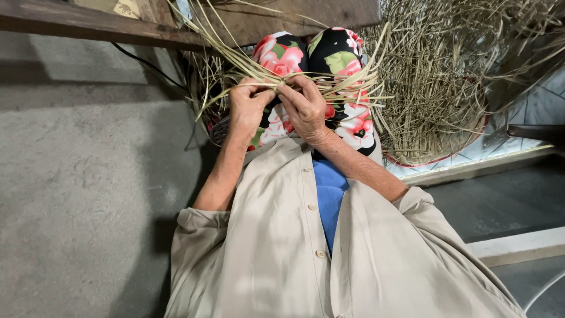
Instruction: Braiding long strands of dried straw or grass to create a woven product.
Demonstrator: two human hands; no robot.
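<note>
Grey concrete floor (76, 194) lies beside the floral-clad knees (312, 65), over which the left hand (247, 109) and right hand (306, 109) meet, fingers pinched tight on straw strips (329, 82) that fan across the knees, a big straw heap (447, 76) just beyond them.

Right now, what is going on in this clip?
A seated person works thin pale straw strips with both bare hands, held close together above knees clothed in floral fabric. The left hand and right hand each pinch strands where they cross, and loose ends fan out to both sides. A big pile of the same dried straw lies at the right, and the concrete floor spreads to the left.
</note>
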